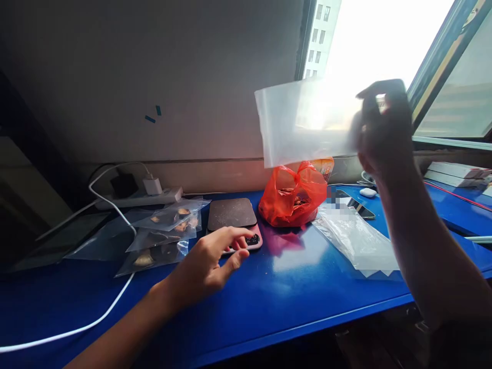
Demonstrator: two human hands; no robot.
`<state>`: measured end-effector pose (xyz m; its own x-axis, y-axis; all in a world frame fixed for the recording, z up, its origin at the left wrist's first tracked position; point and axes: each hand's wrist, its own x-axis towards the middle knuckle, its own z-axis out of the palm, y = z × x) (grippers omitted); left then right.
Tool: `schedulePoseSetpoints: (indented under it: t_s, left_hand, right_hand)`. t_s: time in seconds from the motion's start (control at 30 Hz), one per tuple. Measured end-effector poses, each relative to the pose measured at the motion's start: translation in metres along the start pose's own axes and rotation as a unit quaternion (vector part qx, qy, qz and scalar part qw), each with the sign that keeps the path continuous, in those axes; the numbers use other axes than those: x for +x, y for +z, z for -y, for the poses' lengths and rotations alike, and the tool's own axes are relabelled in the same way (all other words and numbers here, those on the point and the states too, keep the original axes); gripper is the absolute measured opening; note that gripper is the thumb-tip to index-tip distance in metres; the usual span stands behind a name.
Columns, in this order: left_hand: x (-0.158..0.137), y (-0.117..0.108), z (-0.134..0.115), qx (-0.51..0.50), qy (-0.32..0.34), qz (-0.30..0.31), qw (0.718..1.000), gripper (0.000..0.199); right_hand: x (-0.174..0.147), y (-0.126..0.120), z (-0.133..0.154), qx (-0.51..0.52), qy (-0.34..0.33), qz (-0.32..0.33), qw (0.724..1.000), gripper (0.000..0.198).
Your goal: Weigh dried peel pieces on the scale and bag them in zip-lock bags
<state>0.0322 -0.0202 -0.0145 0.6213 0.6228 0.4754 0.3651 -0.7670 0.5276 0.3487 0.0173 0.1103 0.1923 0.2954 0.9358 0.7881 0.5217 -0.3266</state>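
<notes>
My right hand [384,120] is raised in front of the window, its fingers closed on the end of a translucent plastic bag [284,123] that stretches out to the left. My left hand [221,259] hovers over the front of a small kitchen scale [232,212], fingers loosely bent and apart, with nothing in them. The scale has a dark square plate and a pink base, and its front panel is partly covered by that hand. Right of it stands a red plastic bag [290,197] with tied-looking handles and dark reddish contents.
Several clear bags with brownish pieces [165,233] lie left of the scale. A stack of flat clear bags [357,241] and a phone [359,207] are at the right. A white cable [119,294] crosses the blue table [277,302] from a power strip [163,196].
</notes>
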Motion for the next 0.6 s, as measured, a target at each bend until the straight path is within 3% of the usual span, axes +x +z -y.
schedulePoseSetpoints:
  t_s: [0.07,0.13,0.27,0.43,0.6]
  left_hand:
    - [0.002,-0.002,0.003,-0.065,-0.057,-0.070,0.994,0.038]
    - [0.005,-0.005,0.005,-0.115,-0.107,-0.123,0.980,0.048]
    - [0.012,-0.005,0.013,-0.206,-0.196,-0.178,0.942,0.036]
    - [0.019,0.004,0.018,-0.307,-0.227,-0.237,0.894,0.027]
    - [0.023,0.005,0.018,-0.343,-0.261,-0.278,0.859,0.033]
  right_hand:
    - [-0.041,0.024,0.010,0.151,0.088,0.127,0.976,0.010]
    - [-0.081,0.047,0.020,0.209,0.114,0.211,0.948,0.008]
    - [-0.126,0.064,0.029,0.180,0.119,0.224,0.950,0.006]
    - [-0.127,0.056,0.023,0.183,0.142,0.230,0.945,0.011]
    - [-0.124,0.056,0.021,0.265,0.202,0.271,0.903,0.019]
